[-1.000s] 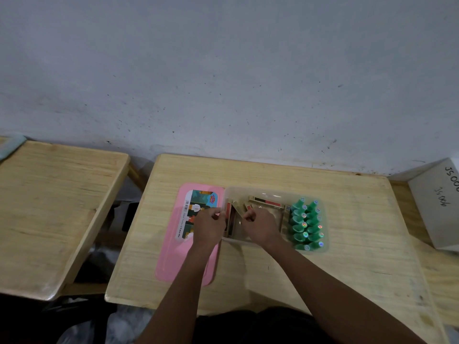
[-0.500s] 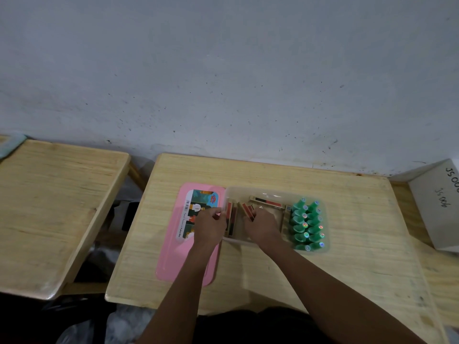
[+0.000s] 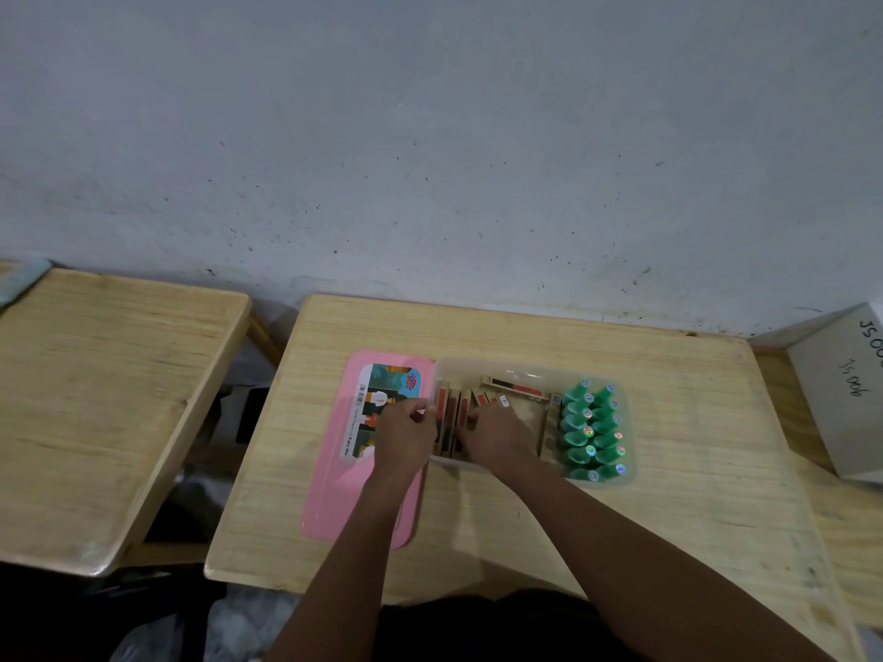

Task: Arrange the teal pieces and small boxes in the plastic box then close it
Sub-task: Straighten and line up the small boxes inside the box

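Wooden table (image 3: 693, 446) below a grey wall holds a clear plastic box (image 3: 478, 366) mid-frame. Twelve teal pieces (image 3: 592, 432) stand in two rows at its right end. Red-and-tan small boxes (image 3: 513, 388) fill the left, their count hidden. Left hand (image 3: 403, 434) fingers curl on the left wall. Right hand (image 3: 497, 439) fingers curl among the small boxes, grip unclear. A pink lid (image 3: 334, 494) touches the box's left side, and bare table lies to the right.

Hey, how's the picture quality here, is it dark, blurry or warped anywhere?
Head view: dim, flat light, bottom edge nearly black; the wide-angle lens bows the desk edges; small glints on the clear box rim and atop the teal pieces; the small boxes look soft, their print unreadable.
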The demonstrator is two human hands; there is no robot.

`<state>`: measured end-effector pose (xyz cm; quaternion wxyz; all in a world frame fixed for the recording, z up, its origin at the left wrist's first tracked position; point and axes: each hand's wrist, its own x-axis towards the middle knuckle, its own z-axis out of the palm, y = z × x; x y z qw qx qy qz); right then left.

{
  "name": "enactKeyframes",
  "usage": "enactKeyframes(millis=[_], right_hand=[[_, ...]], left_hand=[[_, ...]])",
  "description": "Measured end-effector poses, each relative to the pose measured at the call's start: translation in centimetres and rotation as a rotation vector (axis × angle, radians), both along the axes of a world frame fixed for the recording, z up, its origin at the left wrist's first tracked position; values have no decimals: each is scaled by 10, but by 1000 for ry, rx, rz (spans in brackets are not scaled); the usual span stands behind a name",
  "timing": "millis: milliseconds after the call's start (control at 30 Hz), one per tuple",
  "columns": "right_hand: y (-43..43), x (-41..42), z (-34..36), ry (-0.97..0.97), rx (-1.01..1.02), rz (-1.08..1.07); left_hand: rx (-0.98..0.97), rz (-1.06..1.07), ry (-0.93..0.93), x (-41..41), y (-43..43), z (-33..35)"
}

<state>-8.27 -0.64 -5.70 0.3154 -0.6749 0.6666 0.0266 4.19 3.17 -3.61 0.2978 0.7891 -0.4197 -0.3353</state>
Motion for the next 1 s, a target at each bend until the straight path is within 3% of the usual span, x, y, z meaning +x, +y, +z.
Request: enactKeyframes(millis=[100,200,267,367,567,867,1000], right_hand=[[-3,-4,1,-48,28,87],[-6,-14,8,-33,-48,27],[-8,-24,13,70,-148,-20],[-6,-32,15,203,-213,78],[-2,-22,12,287,-216,186],[0,-9,7,-30,25,-94],[2,-15,8,-185,32,-210]], left_hand=[[2,-1,6,0,0,0],[-1,-6,10,1,1,-2],[-8,-3,7,1,1,-2],[-10,-4,0,0,1,-2],[-3,-7,2,0,0,-1],[-5,-13,-23,0,1,0],[-5,-18,-38,0,0,-1]])
